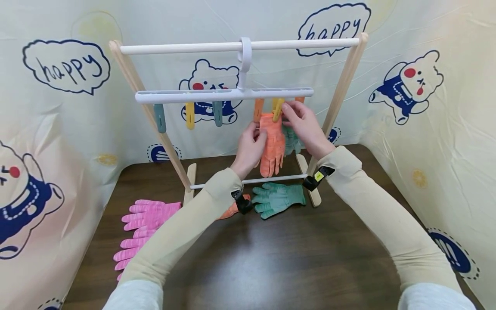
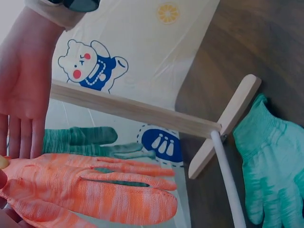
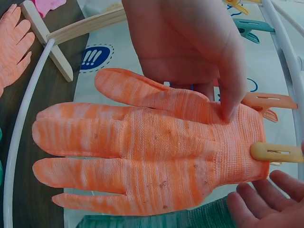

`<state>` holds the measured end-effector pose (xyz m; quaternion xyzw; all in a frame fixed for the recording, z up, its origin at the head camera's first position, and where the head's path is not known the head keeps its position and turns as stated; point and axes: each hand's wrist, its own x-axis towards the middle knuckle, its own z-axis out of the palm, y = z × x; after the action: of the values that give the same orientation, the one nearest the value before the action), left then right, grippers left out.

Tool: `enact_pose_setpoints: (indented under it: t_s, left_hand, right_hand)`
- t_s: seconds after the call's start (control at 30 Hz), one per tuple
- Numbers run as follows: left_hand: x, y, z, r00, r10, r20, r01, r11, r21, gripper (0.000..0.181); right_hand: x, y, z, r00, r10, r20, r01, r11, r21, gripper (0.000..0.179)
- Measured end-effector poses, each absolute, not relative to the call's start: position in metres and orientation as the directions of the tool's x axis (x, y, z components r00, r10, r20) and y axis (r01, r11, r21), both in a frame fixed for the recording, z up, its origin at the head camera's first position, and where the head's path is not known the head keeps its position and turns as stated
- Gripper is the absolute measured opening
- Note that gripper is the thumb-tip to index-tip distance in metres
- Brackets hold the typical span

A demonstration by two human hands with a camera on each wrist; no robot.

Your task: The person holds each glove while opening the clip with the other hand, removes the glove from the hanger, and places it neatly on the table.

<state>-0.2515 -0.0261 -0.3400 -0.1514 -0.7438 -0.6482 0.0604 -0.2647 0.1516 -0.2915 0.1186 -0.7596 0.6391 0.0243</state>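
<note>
An orange knitted glove [image 1: 272, 144] hangs fingers-down from the white hanger [image 1: 224, 94], its cuff between an orange clothespin [image 3: 271, 100] and a yellow clothespin [image 3: 275, 152]. My left hand [image 1: 251, 145] pinches the glove's edge near the cuff, thumb in front. At the yellow clothespin, my right hand [image 1: 307, 129] grips with thumb and index finger; its other fingers extend beside the cuff in the right wrist view. Behind the orange glove hangs a green glove [image 2: 80, 141], partly hidden.
A wooden rack [image 1: 348, 77] with a white top rod carries the hanger. Teal [image 1: 160, 118] and yellow clothespins [image 1: 190, 115] hang at left. On the table [image 1: 294, 258] lie a green glove [image 1: 279, 199], pink gloves [image 1: 151, 213] and an orange glove [image 3: 14, 47]. Patterned cloth surrounds the table.
</note>
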Motion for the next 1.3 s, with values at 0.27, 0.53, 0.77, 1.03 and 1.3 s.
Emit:
enact_pose_setpoints:
  t_s: [0.27,0.53,0.77,1.03,1.3]
  left_hand:
    - [-0.244,-0.026,-0.34,-0.976,0.154,0.155,0.165,0.051,0.985,0.031]
    - [-0.241,-0.03,-0.339,-0.979,0.183,0.096,0.098,0.005,0.995,0.032]
    - [-0.24,-0.033,-0.341,-0.977,0.183,0.106,0.112,0.02,0.994,0.031]
    - [-0.24,-0.035,-0.345,-0.971,0.197,0.136,0.147,0.041,0.988,0.029]
    - [-0.24,-0.039,-0.349,-0.966,0.213,0.146,0.163,0.061,0.985,0.029]
  right_hand:
    - [-0.266,0.149,-0.292,-0.962,-0.187,0.2,-0.215,0.06,-0.975,0.049]
    - [-0.267,0.146,-0.295,-0.959,-0.199,0.201,-0.207,0.009,-0.978,0.049]
    - [-0.266,0.144,-0.294,-0.966,-0.206,0.156,-0.138,-0.099,-0.985,0.046]
    - [-0.267,0.145,-0.294,-0.979,-0.182,0.092,-0.055,-0.198,-0.979,0.048]
    - [-0.269,0.142,-0.291,-0.99,-0.125,0.072,-0.038,-0.256,-0.966,0.045]
